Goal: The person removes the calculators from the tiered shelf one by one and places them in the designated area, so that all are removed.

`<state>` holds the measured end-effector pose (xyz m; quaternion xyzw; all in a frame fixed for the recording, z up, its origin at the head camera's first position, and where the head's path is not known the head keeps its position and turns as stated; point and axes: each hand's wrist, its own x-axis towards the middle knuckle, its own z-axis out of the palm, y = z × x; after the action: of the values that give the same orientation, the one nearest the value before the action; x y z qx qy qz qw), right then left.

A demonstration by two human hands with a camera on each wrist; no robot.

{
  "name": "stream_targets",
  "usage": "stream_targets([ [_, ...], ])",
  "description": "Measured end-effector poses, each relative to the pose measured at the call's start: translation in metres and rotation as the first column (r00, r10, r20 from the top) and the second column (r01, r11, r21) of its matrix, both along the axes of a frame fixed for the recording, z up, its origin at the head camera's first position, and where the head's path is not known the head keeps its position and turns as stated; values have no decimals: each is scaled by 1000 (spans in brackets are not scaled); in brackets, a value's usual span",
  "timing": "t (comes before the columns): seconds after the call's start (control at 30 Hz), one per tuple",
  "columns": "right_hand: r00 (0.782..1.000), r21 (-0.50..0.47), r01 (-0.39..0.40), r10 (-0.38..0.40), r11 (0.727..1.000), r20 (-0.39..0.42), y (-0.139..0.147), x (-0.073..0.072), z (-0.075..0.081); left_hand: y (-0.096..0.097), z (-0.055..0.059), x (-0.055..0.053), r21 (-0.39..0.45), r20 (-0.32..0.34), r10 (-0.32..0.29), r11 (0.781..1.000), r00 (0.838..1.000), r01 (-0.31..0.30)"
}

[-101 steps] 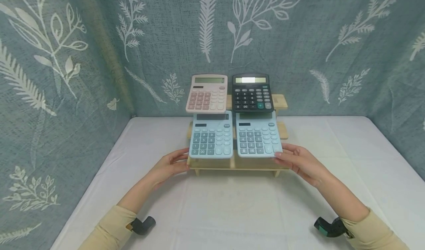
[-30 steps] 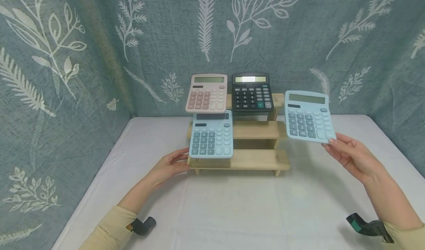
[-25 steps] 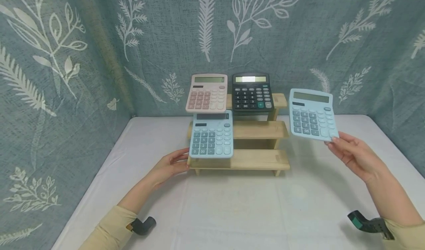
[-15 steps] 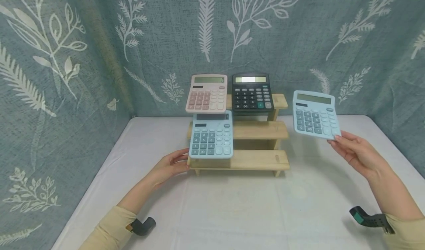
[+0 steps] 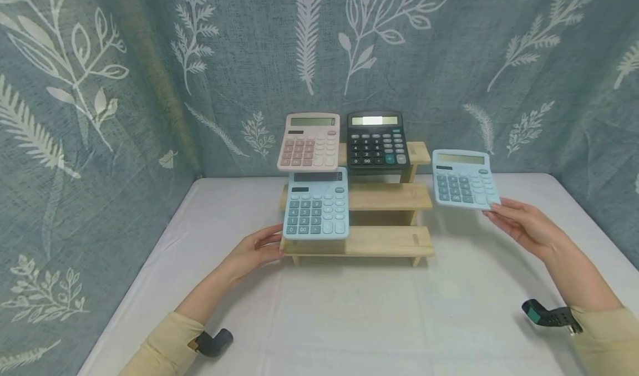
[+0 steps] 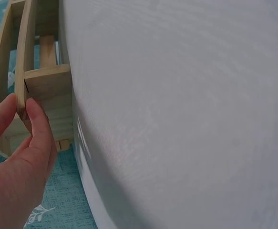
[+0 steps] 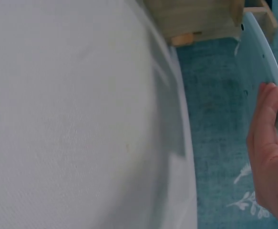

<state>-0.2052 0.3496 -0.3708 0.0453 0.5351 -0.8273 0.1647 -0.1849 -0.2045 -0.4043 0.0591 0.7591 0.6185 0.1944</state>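
My right hand [image 5: 521,226] pinches the lower right corner of a light blue calculator [image 5: 464,179], holding it in the air to the right of a wooden tiered rack [image 5: 389,240]. The right wrist view shows fingers behind the calculator [image 7: 260,57]. My left hand [image 5: 253,254] grips the left end of the rack's lowest step, with the step's edge between thumb and fingers in the left wrist view. Another light blue calculator [image 5: 315,209] leans on the rack's lower left. Above it stands a pink calculator [image 5: 309,143], beside a black one [image 5: 378,143].
A white cloth [image 5: 359,309] covers the table under the rack. Grey-green curtains [image 5: 239,60] with white leaf prints hang behind and at both sides. Black camera mounts [image 5: 214,343] are worn at both wrists.
My right hand has lifted the blue calculator off the rack's lower right and carried it rightward. In the last half second it has dropped slightly and shifted left. My left hand stays put.
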Motion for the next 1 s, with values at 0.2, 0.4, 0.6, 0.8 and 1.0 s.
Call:
stream_targets([
  [0.2, 999, 89, -14, 11, 996, 37, 3, -12, -6, 0, 2, 1, -10, 4, 5, 1000, 1000, -5],
  [0.4, 997, 128, -53, 46, 990, 55, 4, -22, -13, 1, 3, 2, -12, 5, 6, 1000, 1000, -6],
  [0.6, 995, 191, -70, 55, 979, 86, 2, -31, -18, 1, 3, 1, -12, 1, 4, 1000, 1000, -4],
  [0.8, 991, 205, -107, 87, 973, 107, 0, -40, -21, 1, 1, 1, -3, 1, 0, 1000, 1000, 0],
  [1.0, 988, 230, -124, 98, 965, 120, -2, -48, -26, 0, 0, 0, -3, 0, -6, 1000, 1000, 6],
])
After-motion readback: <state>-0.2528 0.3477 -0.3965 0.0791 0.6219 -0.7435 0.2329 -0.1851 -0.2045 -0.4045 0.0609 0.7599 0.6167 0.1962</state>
